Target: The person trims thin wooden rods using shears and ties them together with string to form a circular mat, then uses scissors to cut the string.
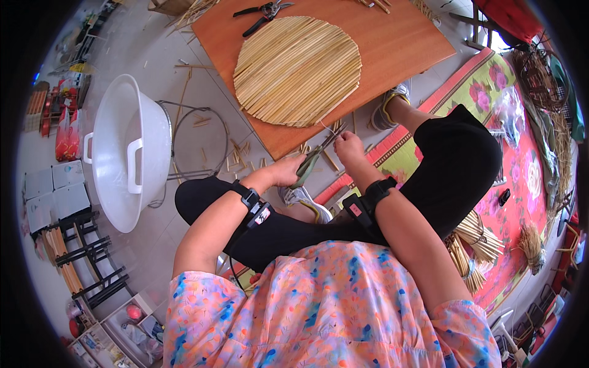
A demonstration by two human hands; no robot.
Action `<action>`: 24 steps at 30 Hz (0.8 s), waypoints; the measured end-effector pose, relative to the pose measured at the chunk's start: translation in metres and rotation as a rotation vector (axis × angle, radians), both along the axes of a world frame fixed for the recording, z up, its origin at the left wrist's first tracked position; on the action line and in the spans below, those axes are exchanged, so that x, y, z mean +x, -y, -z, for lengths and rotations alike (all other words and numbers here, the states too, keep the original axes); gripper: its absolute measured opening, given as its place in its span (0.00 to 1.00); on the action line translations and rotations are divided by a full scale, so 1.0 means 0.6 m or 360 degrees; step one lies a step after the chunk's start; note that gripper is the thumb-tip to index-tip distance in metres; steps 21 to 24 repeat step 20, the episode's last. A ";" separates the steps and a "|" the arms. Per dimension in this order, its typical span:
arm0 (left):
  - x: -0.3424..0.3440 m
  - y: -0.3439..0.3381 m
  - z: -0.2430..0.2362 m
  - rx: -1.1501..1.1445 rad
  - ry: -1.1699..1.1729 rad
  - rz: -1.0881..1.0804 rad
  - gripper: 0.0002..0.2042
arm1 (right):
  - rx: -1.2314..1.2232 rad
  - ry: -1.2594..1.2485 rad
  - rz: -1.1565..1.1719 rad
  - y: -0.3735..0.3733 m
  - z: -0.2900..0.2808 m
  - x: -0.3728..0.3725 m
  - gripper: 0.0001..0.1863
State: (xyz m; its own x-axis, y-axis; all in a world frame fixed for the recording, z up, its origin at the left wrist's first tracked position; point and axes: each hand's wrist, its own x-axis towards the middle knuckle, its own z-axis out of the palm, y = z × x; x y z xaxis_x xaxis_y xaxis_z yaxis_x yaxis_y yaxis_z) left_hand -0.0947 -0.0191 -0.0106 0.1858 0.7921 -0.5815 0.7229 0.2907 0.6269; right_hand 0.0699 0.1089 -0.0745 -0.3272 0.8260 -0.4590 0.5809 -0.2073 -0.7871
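Observation:
A round mat of straw-coloured stalks (297, 70) lies on the orange-brown wooden table (399, 52). At its near edge a thin pale thread (324, 124) stands out. My left hand (288, 170) is closed round the green handles of a pair of scissors (308, 167), whose blades point up and right toward the thread. Close beside the blade tips, my right hand (350, 148) has its fingers pinched together. Whatever is between those fingers is too small to make out. Black-handled pruning shears (264, 15) rest on the table beyond the mat.
To the left stand a large white tub (119, 153) and a wire ring frame (199, 144). Cut stalk pieces (240, 154) litter the tiled floor. On the right, bundles of stalks (475, 245) lie on a flowered red mat (518, 202). My knees flank the table's near corner.

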 end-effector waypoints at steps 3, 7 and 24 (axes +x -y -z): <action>0.004 0.003 -0.009 -0.0015 -0.0071 -0.0057 0.31 | -0.0095 0.0092 -0.0015 -0.001 -0.021 -0.004 0.13; 0.008 -0.005 -0.022 -0.0017 -0.0041 -0.0082 0.30 | -0.0200 0.0012 -0.0003 -0.001 -0.054 -0.002 0.12; 0.008 -0.009 -0.028 -0.0031 -0.0019 -0.0009 0.29 | 0.0024 -0.0040 -0.0054 -0.002 -0.033 0.002 0.08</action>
